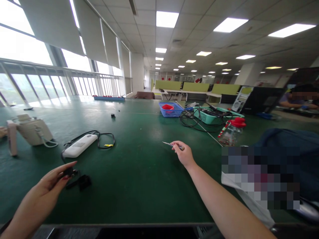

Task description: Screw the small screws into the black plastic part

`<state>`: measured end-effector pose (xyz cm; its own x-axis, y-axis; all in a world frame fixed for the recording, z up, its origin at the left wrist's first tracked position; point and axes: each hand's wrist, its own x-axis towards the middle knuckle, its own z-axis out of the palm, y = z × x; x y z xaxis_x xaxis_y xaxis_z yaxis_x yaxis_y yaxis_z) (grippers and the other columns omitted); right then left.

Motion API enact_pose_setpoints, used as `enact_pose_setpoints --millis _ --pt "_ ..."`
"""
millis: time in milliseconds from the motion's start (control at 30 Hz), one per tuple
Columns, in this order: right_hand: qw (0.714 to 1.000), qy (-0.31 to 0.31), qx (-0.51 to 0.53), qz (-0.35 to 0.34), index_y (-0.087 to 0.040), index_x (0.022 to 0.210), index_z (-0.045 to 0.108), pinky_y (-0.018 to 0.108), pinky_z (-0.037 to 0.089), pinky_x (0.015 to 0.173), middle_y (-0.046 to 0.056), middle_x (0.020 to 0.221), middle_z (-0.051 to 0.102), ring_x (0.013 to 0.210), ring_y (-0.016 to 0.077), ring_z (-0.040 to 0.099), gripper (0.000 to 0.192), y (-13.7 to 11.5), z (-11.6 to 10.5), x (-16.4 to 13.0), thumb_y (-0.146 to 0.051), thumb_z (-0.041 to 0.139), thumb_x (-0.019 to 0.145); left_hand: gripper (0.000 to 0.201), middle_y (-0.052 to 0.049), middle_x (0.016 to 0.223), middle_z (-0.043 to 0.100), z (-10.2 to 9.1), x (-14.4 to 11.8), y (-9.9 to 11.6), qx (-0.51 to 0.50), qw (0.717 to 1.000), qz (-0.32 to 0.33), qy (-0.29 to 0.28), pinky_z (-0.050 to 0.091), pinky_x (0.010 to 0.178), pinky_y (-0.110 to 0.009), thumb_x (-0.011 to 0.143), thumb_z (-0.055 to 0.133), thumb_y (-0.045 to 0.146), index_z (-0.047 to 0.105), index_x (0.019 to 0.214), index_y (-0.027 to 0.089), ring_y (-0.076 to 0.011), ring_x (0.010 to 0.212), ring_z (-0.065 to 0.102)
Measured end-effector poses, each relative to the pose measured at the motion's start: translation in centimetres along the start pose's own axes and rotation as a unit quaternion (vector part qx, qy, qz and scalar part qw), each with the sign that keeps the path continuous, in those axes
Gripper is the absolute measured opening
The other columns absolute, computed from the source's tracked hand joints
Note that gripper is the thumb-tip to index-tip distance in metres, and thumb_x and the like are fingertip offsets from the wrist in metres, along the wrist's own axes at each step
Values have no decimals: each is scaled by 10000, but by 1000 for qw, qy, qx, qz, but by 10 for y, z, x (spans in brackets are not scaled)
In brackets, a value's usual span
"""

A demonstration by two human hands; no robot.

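On the table (139, 186), the white device (79, 145) lies left of centre, its cord (106, 139) looped beside it — the phone (32, 131) sits further left. Far right of centre stand two baskets (171, 110) side by side — a jar (231, 132) lies in front of them.

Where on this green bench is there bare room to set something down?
Bare mat lies between the left hand and right hand, and behind the white device. Crowded: around the blue basket, green basket and cables.

The left hand (51, 181) lies low, palm up, fingers pinched together. The right arm stretches forward, its hand (183, 153) closed in a fingertip pinch.
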<state>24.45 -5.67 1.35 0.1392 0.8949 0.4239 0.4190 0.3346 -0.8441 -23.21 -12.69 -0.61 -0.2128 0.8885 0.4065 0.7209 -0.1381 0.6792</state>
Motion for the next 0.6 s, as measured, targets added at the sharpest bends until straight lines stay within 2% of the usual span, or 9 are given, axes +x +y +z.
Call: enact_pose_setpoints --millis 133,267,467,600 --pt "1000 -1 4 2 -164 890 719 301 458 624 63 754 683 667 183 591 286 -1 0 0 -390 550 842 818 -71 1048 730 6 -1 2 -103 990 -83 -39 570 910 -382 566 632 759 617 1194 235 -283 1014 691" --pt "1000 -1 8 9 -164 880 719 301 456 633 60 750 683 666 182 592 277 -3 0 0 -382 554 833 829 -68 1133 705 10 -1 7 -150 981 -117 -41 516 990 -391 479 739 674 600 1173 243 -274 1070 667" --pt "1000 -2 3 5 -165 877 721 300 456 629 60 754 684 667 181 588 283 -5 0 -1 -384 546 838 842 -88 1148 710 8 -1 20 -153 972 -171 -48 426 1074 -411 412 731 723 648 1080 216 -305 1134 639" --pt "1000 -5 1 2 -159 892 719 300 458 623 62 753 683 659 180 585 290 -2 0 0 -386 546 839 886 -84 1060 747 5 -2 14 -184 964 -185 -60 483 1016 -406 471 685 758 584 1175 232 -291 1042 693"
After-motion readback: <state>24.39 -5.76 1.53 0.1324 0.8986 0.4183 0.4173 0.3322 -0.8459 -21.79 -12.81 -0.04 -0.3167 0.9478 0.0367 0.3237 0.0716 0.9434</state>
